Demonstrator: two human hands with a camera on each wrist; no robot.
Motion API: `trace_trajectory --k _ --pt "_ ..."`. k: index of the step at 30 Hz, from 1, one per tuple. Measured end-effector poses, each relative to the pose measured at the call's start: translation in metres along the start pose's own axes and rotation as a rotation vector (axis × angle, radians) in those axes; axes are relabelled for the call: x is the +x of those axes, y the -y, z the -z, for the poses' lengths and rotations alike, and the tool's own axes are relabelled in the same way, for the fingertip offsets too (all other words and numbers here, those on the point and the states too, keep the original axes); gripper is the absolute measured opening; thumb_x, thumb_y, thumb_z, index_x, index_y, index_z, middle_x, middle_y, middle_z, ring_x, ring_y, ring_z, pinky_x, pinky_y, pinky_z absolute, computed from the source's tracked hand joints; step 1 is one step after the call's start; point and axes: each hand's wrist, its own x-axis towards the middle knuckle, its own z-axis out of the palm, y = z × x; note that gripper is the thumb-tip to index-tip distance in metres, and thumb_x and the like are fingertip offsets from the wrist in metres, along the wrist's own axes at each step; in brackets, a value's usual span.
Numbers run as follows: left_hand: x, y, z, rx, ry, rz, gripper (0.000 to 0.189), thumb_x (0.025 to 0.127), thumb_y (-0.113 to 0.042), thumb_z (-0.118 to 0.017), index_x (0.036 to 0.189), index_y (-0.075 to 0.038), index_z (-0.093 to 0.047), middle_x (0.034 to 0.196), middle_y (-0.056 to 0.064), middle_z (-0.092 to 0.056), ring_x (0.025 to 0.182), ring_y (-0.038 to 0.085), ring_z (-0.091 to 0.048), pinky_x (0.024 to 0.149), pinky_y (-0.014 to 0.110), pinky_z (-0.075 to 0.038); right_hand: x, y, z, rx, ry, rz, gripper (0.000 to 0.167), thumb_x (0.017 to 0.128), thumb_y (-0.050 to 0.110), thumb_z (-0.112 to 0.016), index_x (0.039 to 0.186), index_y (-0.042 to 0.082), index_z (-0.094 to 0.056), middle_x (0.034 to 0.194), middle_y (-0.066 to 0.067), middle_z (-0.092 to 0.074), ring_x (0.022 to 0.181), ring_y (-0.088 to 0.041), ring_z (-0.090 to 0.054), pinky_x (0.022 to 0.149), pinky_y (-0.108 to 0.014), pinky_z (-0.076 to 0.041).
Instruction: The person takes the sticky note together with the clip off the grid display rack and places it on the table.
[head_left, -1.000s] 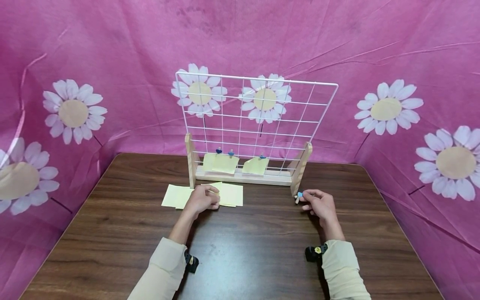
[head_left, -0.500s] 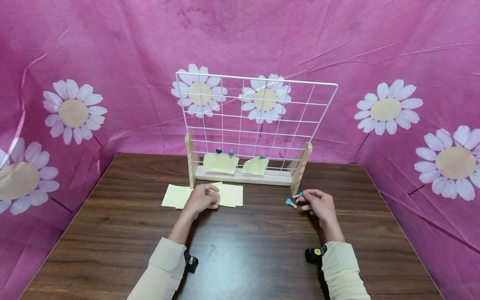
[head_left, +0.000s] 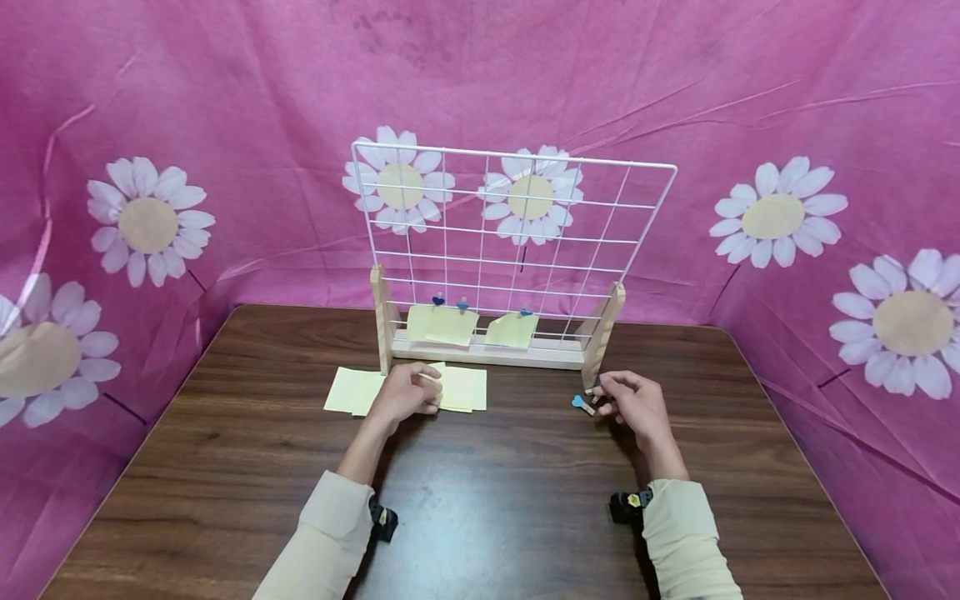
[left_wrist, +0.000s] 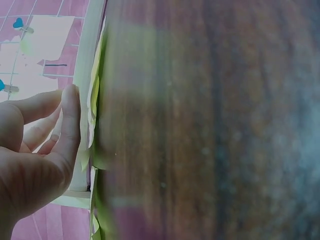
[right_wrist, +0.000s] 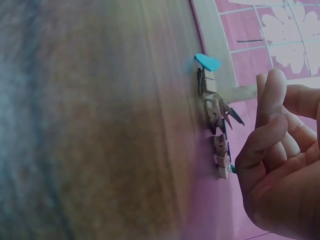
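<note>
My left hand [head_left: 405, 394] hovers with loosely bent fingers over spread yellow sticky notes [head_left: 347, 390]. In the left wrist view its thumb and index fingertips come together with no paper between them. My right hand [head_left: 636, 407] is near the right foot of the wire grid stand, thumb and index pinching a small wooden clothespin [right_wrist: 260, 82], mostly hidden by the fingers. Beside that hand, a mini clothespin with a blue heart [head_left: 577, 402] lies on the table. The right wrist view shows several more wooden clothespins [right_wrist: 213, 111] in a row below the fingertips.
A white wire grid [head_left: 498, 221] stands upright in a wooden base [head_left: 491, 354]. Several yellow notes [head_left: 512, 330] hang low on it under blue heart clips [head_left: 438, 299]. Pink flowered cloth [head_left: 285, 100] surrounds the brown wooden table [head_left: 480, 508].
A blue-heart clothespin came into view on the table to the left of my right hand. Another blue heart at its fingertips has gone from sight. The left hand stays almost still.
</note>
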Motion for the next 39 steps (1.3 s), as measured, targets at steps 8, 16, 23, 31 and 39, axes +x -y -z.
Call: trace_trajectory --k 8,16,23,31,39 --pt "0.000 -0.001 -0.002 -0.016 0.005 -0.008 0.027 0.093 0.007 -0.062 0.119 0.013 -0.062 0.091 0.019 -0.067 0.071 0.020 -0.067 0.067 0.032 -0.066 -0.003 0.010 -0.003 -0.016 0.005 0.016 0.036 0.102 0.023 -0.064 0.122 -0.006 -0.062 0.081 0.005 -0.072 0.057 -0.006 -0.064 0.048 -0.021 -0.045" --pt "-0.001 -0.006 -0.004 -0.015 0.004 -0.011 0.029 0.093 0.006 -0.061 0.121 0.013 -0.062 0.097 0.024 -0.066 0.075 0.022 -0.067 0.066 0.032 -0.065 -0.004 0.016 -0.004 -0.019 0.011 0.022 0.036 0.102 0.022 -0.064 0.122 -0.007 -0.062 0.084 0.002 -0.074 0.057 -0.008 -0.063 0.047 -0.022 -0.044" --pt "0.002 -0.005 -0.003 -0.025 -0.016 -0.019 0.028 0.094 0.004 -0.063 0.121 0.013 -0.062 0.097 0.023 -0.066 0.079 0.027 -0.069 0.067 0.032 -0.065 -0.002 0.023 -0.012 0.045 0.021 0.043 0.035 0.102 0.017 -0.063 0.121 -0.012 -0.061 0.080 -0.002 -0.072 0.060 -0.009 -0.060 0.052 -0.020 -0.054" --pt "0.005 -0.012 -0.010 -0.032 -0.016 -0.033 0.030 0.093 0.002 -0.065 0.120 0.014 -0.061 0.104 0.028 -0.066 0.088 0.037 -0.070 0.071 0.037 -0.066 -0.001 0.032 -0.018 0.031 0.044 0.073 0.030 0.101 0.017 -0.064 0.116 -0.009 -0.063 0.078 -0.002 -0.070 0.057 -0.008 -0.058 0.050 -0.023 -0.052" --pt "0.007 -0.014 -0.012 -0.040 0.007 -0.035 0.031 0.093 -0.001 -0.066 0.120 0.013 -0.061 0.104 0.023 -0.068 0.093 0.039 -0.069 0.076 0.040 -0.066 0.004 0.040 -0.025 0.023 0.054 0.148 0.023 0.101 0.017 -0.065 0.108 -0.005 -0.067 0.075 -0.005 -0.070 0.054 -0.012 -0.055 0.047 -0.023 -0.052"
